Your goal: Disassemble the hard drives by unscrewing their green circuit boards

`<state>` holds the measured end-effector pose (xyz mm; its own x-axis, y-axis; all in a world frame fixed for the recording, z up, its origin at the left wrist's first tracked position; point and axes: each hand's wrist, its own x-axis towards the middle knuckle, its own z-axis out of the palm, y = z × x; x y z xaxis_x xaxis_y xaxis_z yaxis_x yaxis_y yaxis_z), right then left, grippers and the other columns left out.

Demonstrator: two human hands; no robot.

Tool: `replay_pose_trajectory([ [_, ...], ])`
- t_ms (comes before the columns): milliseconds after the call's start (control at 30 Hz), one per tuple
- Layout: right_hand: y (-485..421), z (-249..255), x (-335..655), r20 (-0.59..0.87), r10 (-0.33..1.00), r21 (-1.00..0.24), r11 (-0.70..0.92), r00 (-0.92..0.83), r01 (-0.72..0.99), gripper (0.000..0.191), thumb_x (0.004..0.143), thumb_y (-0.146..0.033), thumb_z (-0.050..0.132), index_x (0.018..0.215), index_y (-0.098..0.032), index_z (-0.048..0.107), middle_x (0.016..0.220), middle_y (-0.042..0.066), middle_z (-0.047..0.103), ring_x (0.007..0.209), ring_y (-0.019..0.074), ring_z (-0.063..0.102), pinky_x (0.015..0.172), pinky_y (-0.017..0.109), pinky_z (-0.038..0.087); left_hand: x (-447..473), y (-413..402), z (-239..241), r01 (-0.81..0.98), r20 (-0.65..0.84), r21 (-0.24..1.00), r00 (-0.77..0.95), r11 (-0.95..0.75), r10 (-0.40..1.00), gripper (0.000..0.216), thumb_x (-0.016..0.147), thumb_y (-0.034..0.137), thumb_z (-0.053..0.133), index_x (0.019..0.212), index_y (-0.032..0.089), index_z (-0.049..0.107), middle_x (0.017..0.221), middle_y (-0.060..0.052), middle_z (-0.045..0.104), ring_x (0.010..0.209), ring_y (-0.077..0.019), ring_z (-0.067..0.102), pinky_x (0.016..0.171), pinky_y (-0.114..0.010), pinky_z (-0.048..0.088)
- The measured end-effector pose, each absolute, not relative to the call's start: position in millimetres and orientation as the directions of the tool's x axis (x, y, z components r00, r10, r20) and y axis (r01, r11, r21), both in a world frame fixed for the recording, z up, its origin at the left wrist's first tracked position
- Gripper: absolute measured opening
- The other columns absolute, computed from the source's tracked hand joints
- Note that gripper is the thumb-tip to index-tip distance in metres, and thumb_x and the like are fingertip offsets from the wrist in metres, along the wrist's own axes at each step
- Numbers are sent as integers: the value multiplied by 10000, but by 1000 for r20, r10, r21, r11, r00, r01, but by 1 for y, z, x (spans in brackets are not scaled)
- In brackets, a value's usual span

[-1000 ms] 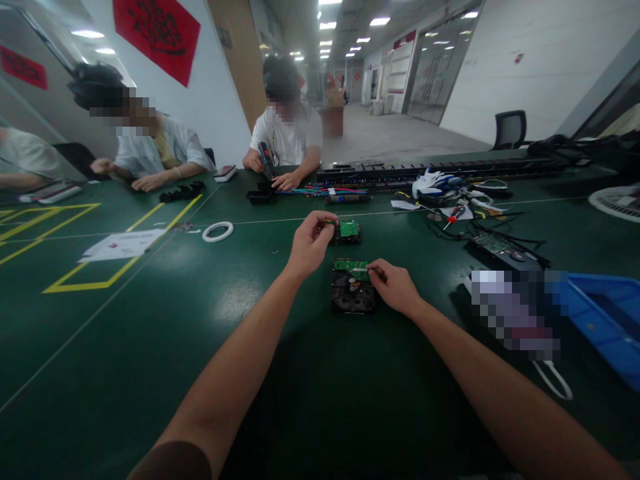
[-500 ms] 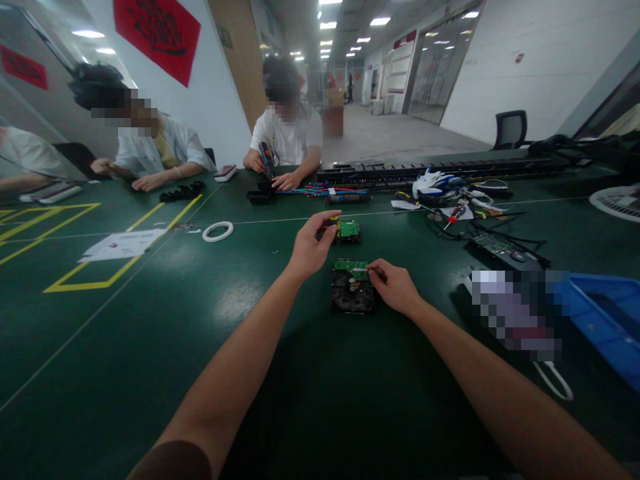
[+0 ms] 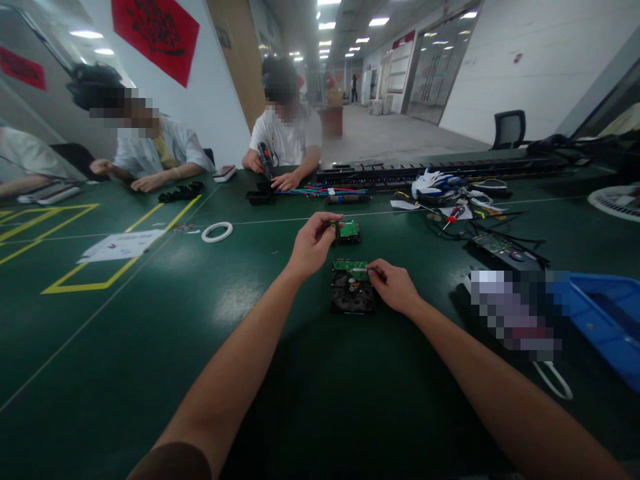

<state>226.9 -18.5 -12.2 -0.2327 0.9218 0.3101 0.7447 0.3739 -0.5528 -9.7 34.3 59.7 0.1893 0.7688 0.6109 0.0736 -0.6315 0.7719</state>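
Observation:
A dark hard drive lies on the table in front of me, with a green circuit board across its far end. My right hand is closed in a pinch at the right edge of that board; whatever is between the fingertips is too small to name. Beyond the drive sits a smaller device with a bright green board. My left hand is at its left side, thumb and fingers bent together. A bit of yellow and black shows past the fingertips, its kind unclear.
At right are a blue bin, a blurred-out item with a white strap and a black electronic unit. Farther back lie a red screwdriver, gloves and cables. A white tape roll is left. Co-workers sit opposite.
My left hand has shifted very slightly at the small device. My right hand stays at the board's edge, and the hard drive has not moved.

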Motion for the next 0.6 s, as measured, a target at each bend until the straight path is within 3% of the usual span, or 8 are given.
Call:
replay_pose_trajectory([
  [400, -21, -10, 227, 297, 925, -568, 370, -236, 735, 220, 992, -354, 491, 1082, -235, 652, 827, 16, 697, 662, 164, 597, 606, 284, 400, -14, 35, 62, 194, 654, 720, 130, -666, 745, 173, 967, 225, 539, 1085, 229, 667, 1063, -42, 701, 883, -154, 640, 794, -314, 538],
  [600, -21, -10, 226, 308, 924, -573, 369, -225, 732, 209, 983, -342, 502, 1069, -233, 658, 827, 17, 701, 668, 165, 602, 617, 284, 402, -11, 33, 61, 156, 648, 727, 167, -669, 743, 182, 952, 255, 601, 1129, 216, 612, 1137, -74, 691, 973, -169, 677, 838, -323, 554],
])
